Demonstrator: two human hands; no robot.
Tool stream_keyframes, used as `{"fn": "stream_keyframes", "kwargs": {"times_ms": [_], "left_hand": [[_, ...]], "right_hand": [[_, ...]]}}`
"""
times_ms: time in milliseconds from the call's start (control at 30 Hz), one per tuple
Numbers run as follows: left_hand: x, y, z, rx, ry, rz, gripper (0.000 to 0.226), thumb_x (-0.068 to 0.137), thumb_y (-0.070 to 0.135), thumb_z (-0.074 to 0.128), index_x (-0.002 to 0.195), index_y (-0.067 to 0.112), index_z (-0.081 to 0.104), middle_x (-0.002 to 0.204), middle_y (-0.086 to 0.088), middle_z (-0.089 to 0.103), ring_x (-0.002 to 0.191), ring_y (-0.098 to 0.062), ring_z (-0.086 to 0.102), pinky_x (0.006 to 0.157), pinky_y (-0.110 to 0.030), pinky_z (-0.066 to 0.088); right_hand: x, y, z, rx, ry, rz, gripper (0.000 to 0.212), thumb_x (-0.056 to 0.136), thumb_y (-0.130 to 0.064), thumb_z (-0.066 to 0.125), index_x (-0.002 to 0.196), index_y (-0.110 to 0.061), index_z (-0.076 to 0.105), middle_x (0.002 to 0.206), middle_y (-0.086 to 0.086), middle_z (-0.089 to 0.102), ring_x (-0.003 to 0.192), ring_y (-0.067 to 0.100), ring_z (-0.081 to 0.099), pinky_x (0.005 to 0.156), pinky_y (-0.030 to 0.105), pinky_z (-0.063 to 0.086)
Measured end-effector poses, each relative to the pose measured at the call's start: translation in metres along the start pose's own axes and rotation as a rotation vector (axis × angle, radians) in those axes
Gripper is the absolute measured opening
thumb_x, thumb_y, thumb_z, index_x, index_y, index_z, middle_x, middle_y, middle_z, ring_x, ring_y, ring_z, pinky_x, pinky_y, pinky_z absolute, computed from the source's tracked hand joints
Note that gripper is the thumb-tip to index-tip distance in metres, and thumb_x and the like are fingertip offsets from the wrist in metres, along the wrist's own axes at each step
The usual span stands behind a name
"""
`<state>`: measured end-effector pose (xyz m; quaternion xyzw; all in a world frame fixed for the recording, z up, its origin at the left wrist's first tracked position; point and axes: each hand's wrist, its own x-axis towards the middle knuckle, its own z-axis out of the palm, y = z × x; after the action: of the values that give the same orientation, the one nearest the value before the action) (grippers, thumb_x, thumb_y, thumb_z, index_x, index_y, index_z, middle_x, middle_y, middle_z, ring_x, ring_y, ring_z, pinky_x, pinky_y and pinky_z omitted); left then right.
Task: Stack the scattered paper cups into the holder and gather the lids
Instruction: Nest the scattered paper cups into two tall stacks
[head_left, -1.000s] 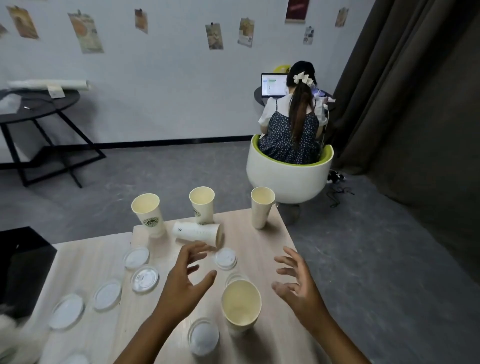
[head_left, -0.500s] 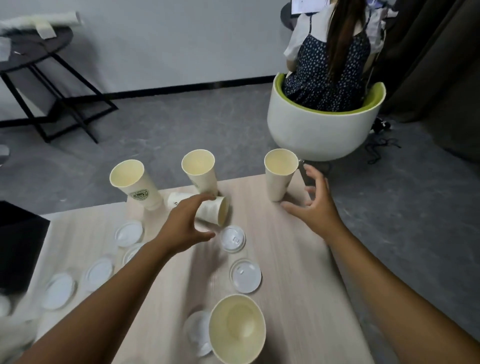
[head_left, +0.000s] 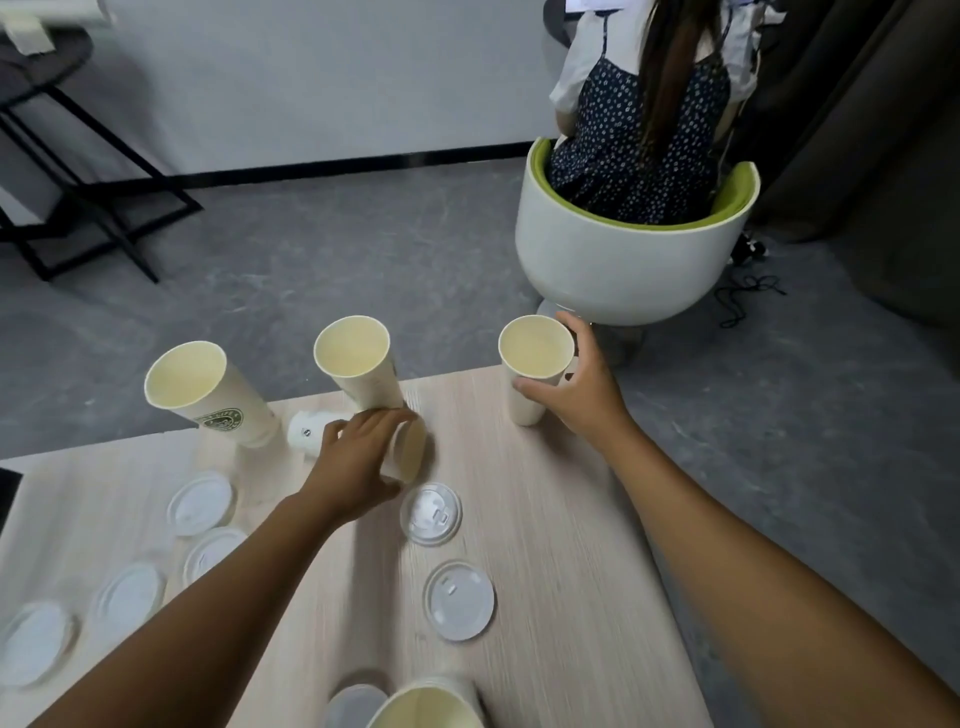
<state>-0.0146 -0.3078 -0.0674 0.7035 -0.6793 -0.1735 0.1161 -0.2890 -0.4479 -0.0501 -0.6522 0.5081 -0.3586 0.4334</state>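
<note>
Three white paper cups stand upright along the far edge of the wooden table (head_left: 545, 519): a left cup (head_left: 208, 395) with a green logo, a middle cup (head_left: 358, 364) and a right cup (head_left: 532, 364). My right hand (head_left: 582, 389) wraps around the right cup. A fourth cup (head_left: 400, 447) lies on its side in front of the middle cup, and my left hand (head_left: 358, 462) grips it from above. A fifth cup (head_left: 431, 706) stands at the near edge. Several white lids lie flat on the table, such as one lid (head_left: 431, 514) and another lid (head_left: 458, 600). No holder is in view.
More lids (head_left: 200, 503) spread over the table's left part. Beyond the table a person sits in a white and green tub chair (head_left: 623, 260), back turned. A black-legged side table (head_left: 78, 171) stands at the far left. A dark curtain hangs at the right.
My right hand moved in and closed around the right upright cup. My left hand settled down onto the lying cup and closed on it. The camera moved slightly closer.
</note>
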Motion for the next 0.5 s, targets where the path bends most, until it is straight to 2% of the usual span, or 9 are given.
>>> {"fn": "stream_keyframes", "kwargs": {"times_ms": [167, 300, 400, 500], "left_hand": [[0.0, 0.007, 0.005, 0.059, -0.023, -0.015, 0.087, 0.066, 0.031, 0.091, 0.139, 0.033, 0.045, 0.147, 0.008, 0.055, 0.138, -0.022, 0.048, 0.106, -0.047, 0.029], [-0.002, 0.004, 0.013, 0.182, -0.017, 0.055, 0.092, 0.063, 0.028, 0.09, 0.142, 0.031, 0.044, 0.148, 0.008, 0.054, 0.139, -0.021, 0.047, 0.095, -0.042, 0.027], [-0.008, 0.002, 0.011, 0.148, -0.016, 0.043, 0.093, 0.063, 0.031, 0.093, 0.143, 0.03, 0.046, 0.148, 0.006, 0.056, 0.139, -0.022, 0.048, 0.103, -0.046, 0.027], [-0.022, 0.005, -0.003, 0.017, 0.074, 0.023, 0.086, 0.066, 0.034, 0.091, 0.139, 0.029, 0.047, 0.142, 0.007, 0.058, 0.135, -0.022, 0.05, 0.107, -0.047, 0.026]], "right_hand": [[-0.007, -0.001, 0.003, 0.017, 0.014, -0.021, 0.09, 0.057, -0.042, 0.09, 0.136, -0.027, 0.049, 0.131, -0.02, 0.056, 0.121, 0.003, 0.056, 0.104, 0.045, 0.051], [-0.026, -0.009, 0.002, 0.026, 0.044, -0.066, 0.086, 0.064, -0.02, 0.095, 0.135, -0.03, 0.048, 0.129, -0.023, 0.056, 0.119, -0.001, 0.057, 0.1, 0.03, 0.052], [-0.051, -0.027, -0.002, 0.069, 0.038, -0.099, 0.086, 0.066, -0.011, 0.095, 0.136, -0.027, 0.048, 0.13, -0.02, 0.057, 0.12, 0.002, 0.058, 0.096, 0.019, 0.049], [-0.081, -0.059, -0.009, 0.12, 0.011, -0.14, 0.087, 0.065, -0.019, 0.094, 0.138, -0.027, 0.047, 0.134, -0.013, 0.058, 0.124, 0.007, 0.058, 0.102, 0.025, 0.049]]}}
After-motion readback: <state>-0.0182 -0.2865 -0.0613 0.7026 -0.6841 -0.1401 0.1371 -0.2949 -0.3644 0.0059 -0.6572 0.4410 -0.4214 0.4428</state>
